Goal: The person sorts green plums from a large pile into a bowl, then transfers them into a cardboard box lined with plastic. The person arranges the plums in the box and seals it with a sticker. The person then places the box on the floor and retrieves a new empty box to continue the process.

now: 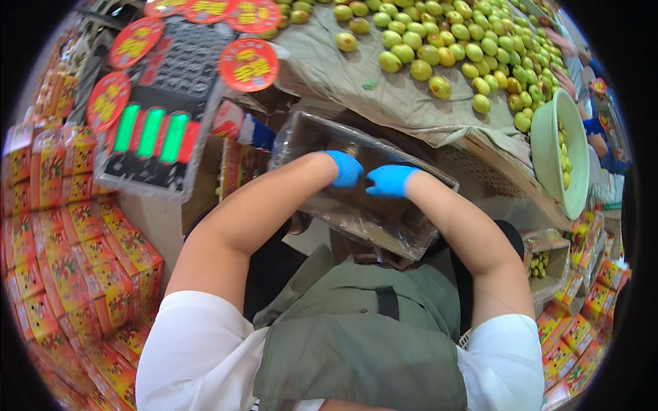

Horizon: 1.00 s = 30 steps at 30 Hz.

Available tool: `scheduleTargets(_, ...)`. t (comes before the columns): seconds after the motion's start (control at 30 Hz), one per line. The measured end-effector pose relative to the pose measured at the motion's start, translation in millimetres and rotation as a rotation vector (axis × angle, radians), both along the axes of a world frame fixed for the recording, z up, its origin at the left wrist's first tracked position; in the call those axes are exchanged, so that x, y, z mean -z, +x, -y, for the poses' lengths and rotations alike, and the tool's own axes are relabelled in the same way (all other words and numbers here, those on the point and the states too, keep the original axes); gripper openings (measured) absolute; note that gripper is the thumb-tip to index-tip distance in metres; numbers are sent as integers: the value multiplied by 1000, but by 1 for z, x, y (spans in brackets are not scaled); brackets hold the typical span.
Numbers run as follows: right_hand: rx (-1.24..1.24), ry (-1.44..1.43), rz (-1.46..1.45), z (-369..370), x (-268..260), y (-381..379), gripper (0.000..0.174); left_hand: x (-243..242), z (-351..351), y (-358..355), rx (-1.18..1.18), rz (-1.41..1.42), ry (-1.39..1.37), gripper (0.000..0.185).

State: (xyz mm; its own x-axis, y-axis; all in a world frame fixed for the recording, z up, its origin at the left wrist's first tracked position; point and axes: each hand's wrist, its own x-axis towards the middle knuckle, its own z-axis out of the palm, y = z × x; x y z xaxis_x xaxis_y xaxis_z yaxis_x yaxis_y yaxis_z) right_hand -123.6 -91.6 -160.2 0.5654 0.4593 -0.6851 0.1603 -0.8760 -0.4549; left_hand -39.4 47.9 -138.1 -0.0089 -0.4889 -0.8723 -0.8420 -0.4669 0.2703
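Note:
Both my hands wear blue gloves and hang close together over a cardboard box point(367, 229) lined with clear plastic. My left hand point(348, 168) has its fingers curled down into the box. Its fingertips are hidden, so whether it holds anything is unclear. Just to the right, my right hand point(391, 181) is bent inward with curled fingers, a small gap from the left. Nothing shows plainly in its grasp. Shadow and my hands hide part of the box's inside. Beyond the box, green jujubes point(447, 49) are spread over a cloth-covered table point(329, 72).
A plastic-wrapped electronic scale display point(151, 133) stands at left, edged with round red stickers point(249, 64). Stacked printed cartons point(77, 257) fill the left side; more cartons point(578, 334) stand at right. A pale green basin point(547, 149) with fruit tilts at the table's right edge.

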Motion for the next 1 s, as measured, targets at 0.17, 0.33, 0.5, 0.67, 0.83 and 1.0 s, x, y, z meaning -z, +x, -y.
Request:
scheduleTargets(0.17, 380, 397, 311, 17, -96, -81, 34, -76, -54, -60, -139, -86, -357, 63)
scheduleTargets(0.33, 305, 163, 520, -5, -79, -145, 56, -42, -74, -88, -6, 191, -372, 37)
scheduleTargets(0.5, 339, 31, 561, -27, -70, -144, 54, -16, -72, -94, -44, 322, -393, 24)
scheduleTargets(0.67, 317, -95, 564, -37, -73, -144, 55, -31, -67, -98, 3, 313, -433, 18)
scheduleTargets(0.83, 180, -245, 427, -48, -80, -151, 44, -20, -61, -97, 4, 352, -397, 21)
scheduleTargets(1.0, 171, -309, 375, -26, -55, -136, 20, -20, -63, -86, 17, 392, -519, 18)
